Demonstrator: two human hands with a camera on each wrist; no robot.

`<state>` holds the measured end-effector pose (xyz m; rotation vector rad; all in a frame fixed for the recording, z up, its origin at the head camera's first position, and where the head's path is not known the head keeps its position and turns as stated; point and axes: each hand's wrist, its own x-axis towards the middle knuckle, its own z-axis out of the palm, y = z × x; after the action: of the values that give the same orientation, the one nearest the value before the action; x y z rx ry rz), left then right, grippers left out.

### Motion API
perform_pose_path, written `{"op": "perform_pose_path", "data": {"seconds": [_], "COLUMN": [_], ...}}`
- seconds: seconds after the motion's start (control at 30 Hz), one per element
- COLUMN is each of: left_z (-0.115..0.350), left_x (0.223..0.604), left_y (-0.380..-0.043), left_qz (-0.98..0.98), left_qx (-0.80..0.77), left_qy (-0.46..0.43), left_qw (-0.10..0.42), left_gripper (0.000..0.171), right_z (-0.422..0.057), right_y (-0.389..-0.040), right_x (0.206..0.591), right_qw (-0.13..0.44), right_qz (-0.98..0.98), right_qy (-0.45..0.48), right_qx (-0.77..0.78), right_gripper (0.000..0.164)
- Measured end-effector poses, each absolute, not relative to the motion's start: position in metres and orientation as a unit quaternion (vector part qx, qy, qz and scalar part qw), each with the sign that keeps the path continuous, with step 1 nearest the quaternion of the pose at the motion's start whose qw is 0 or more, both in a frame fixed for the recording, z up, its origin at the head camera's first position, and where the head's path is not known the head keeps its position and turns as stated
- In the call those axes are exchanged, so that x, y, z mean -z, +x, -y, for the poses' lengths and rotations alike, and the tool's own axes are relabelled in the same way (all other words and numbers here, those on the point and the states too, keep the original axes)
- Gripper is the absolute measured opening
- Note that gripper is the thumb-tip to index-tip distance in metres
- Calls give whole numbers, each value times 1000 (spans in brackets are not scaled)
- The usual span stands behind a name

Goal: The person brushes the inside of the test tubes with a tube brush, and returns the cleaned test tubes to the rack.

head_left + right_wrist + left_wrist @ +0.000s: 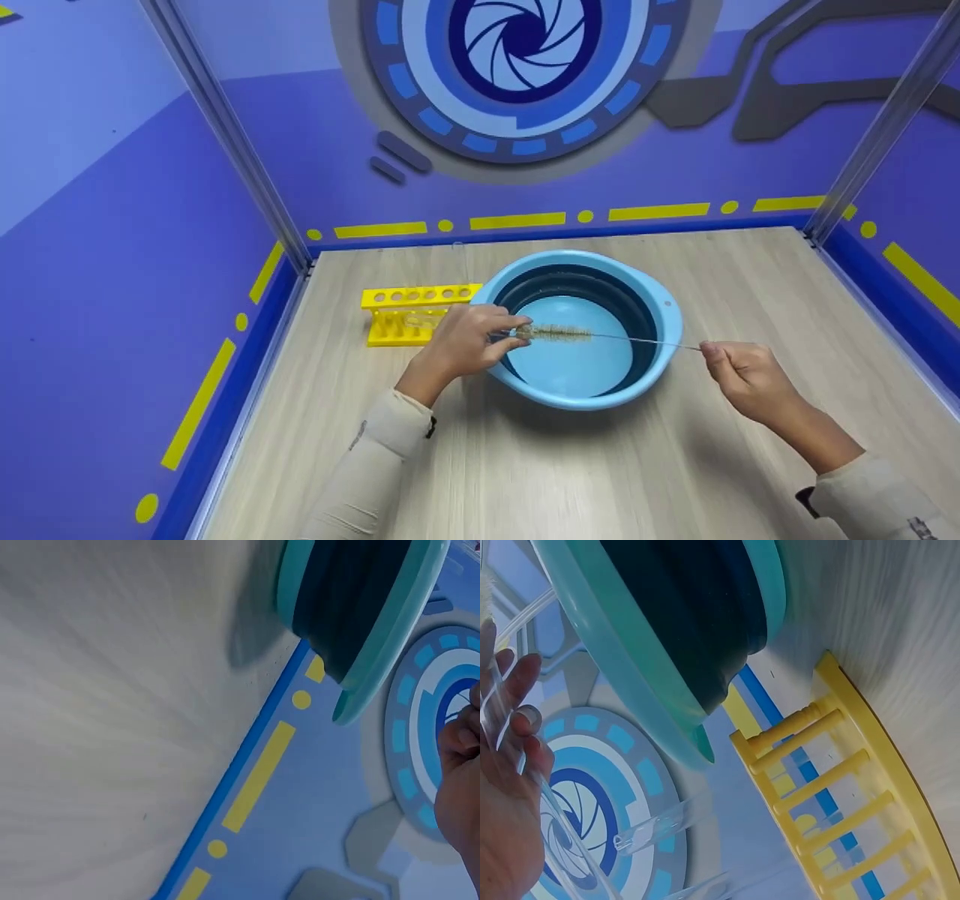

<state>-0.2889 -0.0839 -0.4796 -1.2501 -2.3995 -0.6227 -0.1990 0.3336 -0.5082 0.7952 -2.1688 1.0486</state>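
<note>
My left hand [471, 339] is over the left rim of a light blue basin [577, 403] and holds a clear glass test tube [574, 847]. The tube runs back past the palm in the left wrist view. At the fingertips is the bristled head of a test tube brush [559, 332], lying level above the basin; whether its tip is inside the tube cannot be made out. To the right of the basin my right hand [750, 379] pinches the far end of the brush's thin wire handle. In the right wrist view only part of this hand [461, 780] shows, at the right edge.
A yellow test tube rack [420, 295] stands left of the basin, partly behind my left arm. Clear tubes [656, 825] stand up from it. Blue printed walls [525, 187] close off the wooden tabletop [570, 480] at the back and sides.
</note>
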Motion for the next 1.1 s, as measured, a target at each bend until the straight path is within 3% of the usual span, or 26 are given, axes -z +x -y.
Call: {"op": "perform_pose_path", "data": {"seconds": [0.2,0.5,0.83,1.1], "left_z": [79,69,44,31], "left_x": [481,485,482,482], "left_y": [-290,-286,-278,-280], "left_qz": [840,831,834,827], "left_qx": [207,164,147,143], "left_qy": [-440,-446,-452,-466], "left_qw": [240,289,278,280], "left_gripper": [30,28,27,27], "right_z": [-324,-313,-289,-264], "right_y": [-189,-194,-202,-201], "right_x": [490,481,486,497], "right_qw": [126,-4,-18,80], "right_qz": [851,856,853,868], "right_qy": [125,125,142,209], "right_qx": [-495,-501,-501,-444], "right_gripper": [63,66,64,57]}}
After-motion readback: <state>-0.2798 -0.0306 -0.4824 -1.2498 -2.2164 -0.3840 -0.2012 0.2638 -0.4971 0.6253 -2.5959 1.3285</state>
